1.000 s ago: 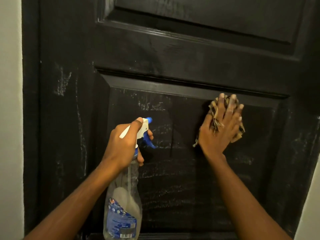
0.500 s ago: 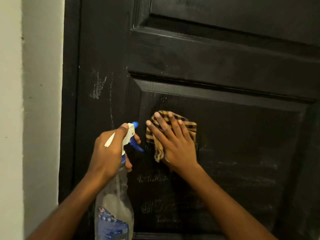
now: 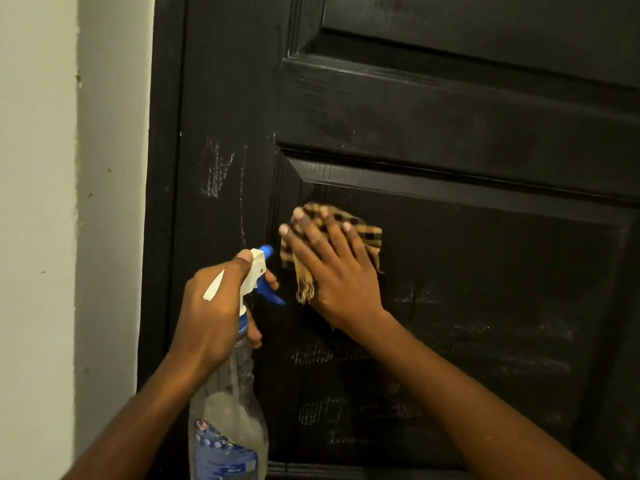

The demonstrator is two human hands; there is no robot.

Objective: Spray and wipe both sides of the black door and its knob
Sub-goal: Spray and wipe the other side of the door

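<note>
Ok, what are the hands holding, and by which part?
Left hand grips the spray bottle at its neck, under the trigger head. Right hand grips nothing: straight fingers press the checked cloth against the door.

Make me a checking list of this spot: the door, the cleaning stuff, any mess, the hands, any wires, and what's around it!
Surface: black door, panelled, with whitish streaks on its left side and lower panel.
Job's things: spray bottle with a white and blue trigger head; checked cloth flat on the lower panel; knob not in view.
Clutter: nothing seen.
Grips: left hand grips the spray bottle's neck, nozzle toward the door; right hand presses the checked cloth with straight, spread fingers.
Cables: nothing seen.
Surroundings: pale wall left of the door.
</note>
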